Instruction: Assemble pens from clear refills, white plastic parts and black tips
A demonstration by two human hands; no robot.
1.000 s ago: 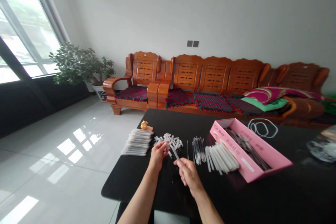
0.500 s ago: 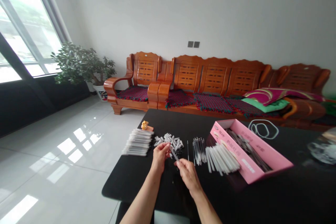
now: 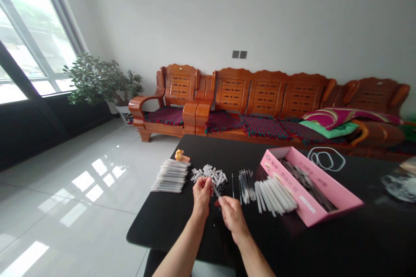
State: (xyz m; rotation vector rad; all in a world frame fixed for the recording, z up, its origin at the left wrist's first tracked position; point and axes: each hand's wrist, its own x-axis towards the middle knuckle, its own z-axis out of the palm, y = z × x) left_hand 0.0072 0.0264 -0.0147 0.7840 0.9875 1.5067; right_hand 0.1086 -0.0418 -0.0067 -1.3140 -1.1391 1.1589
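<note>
While the left hand pinches a slim clear tube, the right hand pinches its end.

- Bare table lies open left of the left hand.
- Caps are heaped just beyond it.
- Tubes and pink box block beyond the right hand.

Carved wooden sofa with a green pillow, potted plant, 2 wall sockets, tall window

Pink box, glossy black table, white tubes, red-green chequered cushions
</note>
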